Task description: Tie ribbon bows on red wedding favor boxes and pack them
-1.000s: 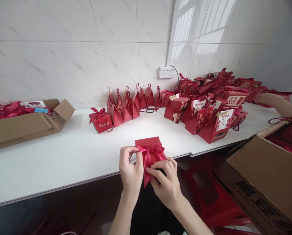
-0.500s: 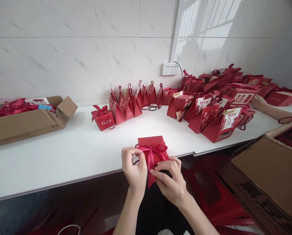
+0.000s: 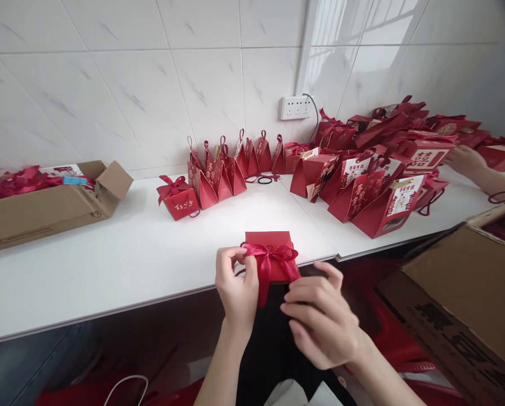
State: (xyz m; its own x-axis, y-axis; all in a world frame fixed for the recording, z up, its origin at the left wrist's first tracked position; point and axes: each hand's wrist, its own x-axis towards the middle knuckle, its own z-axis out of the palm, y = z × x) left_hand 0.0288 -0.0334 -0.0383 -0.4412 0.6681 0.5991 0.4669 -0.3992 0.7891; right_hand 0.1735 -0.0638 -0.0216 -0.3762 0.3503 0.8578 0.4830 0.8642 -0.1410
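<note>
A small red gift box [image 3: 267, 237] sits at the table's front edge, with a shiny red ribbon [image 3: 273, 255] tied in a bow across it. My left hand [image 3: 238, 282] pinches the bow's left loop between thumb and fingertips. One ribbon tail hangs over the box's front; the other slants to the right. Just right of that tail, my right hand [image 3: 320, 316] hovers with curved fingers apart and nothing visible in them. Dark cord shows at the box's left side, partly behind my left hand.
Finished-looking red boxes [image 3: 178, 204] and triangular red bags [image 3: 218, 180] stand near the wall. More red boxes [image 3: 388, 208] pile up at right, where another person's hand [image 3: 468, 160] reaches in. Cardboard cartons stand left [image 3: 53, 225] and right [image 3: 459, 282]. A power strip [image 3: 295, 108] is on the wall.
My right hand has come off the hanging ribbon tail and moved right, its fingers spreading. My left hand still pinches the left loop. The view has shifted slightly.
</note>
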